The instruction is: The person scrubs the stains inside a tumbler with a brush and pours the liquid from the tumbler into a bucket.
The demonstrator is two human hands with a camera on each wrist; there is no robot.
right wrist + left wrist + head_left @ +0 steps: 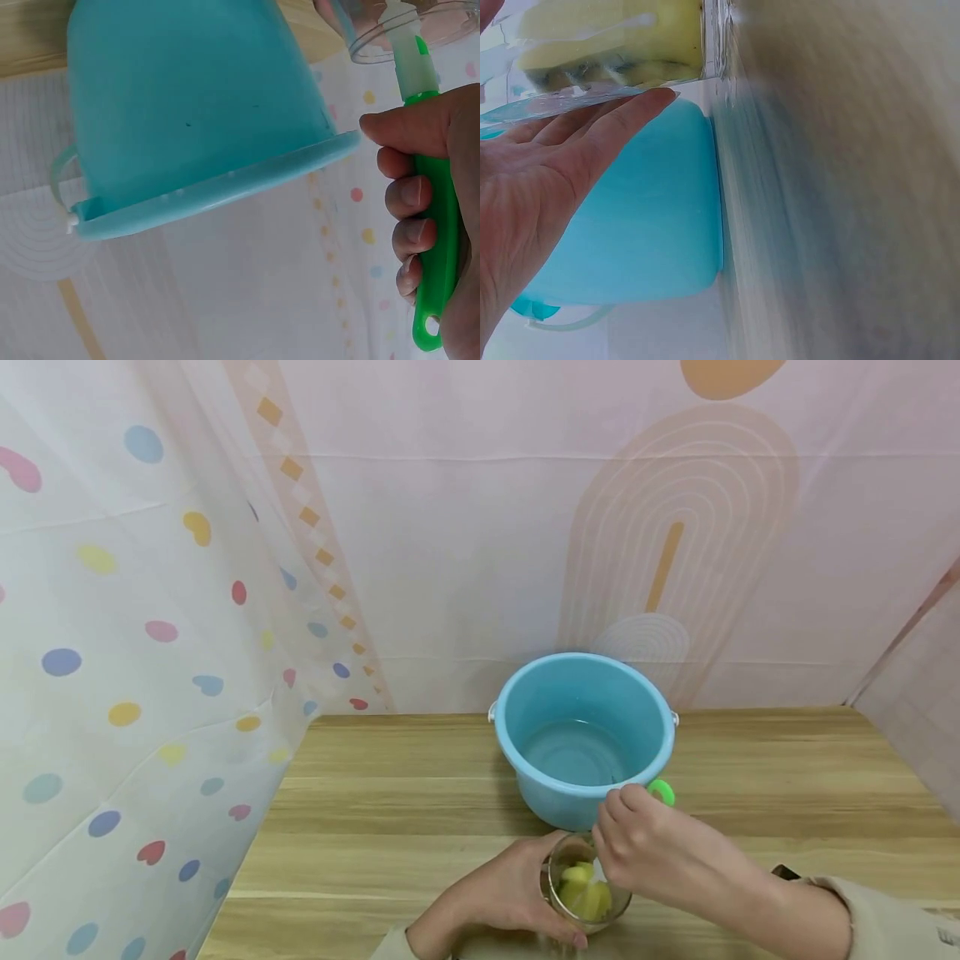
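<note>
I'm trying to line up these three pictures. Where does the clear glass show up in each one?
Head: the clear glass is at the bottom, right of centre, just below the blue bucket.
Left wrist: the clear glass is at the top left, sideways, its base toward the right.
Right wrist: the clear glass is at the top right, partly cut off.
Shared landmark: the blue bucket, visible in all three.

- table [390, 810]: wood grain, light brown
- back cloth [450, 568]: pale, arch print, orange diamonds
- left cloth [112, 602]: white, coloured spots, hearts
- right cloth [922, 693]: pale
</note>
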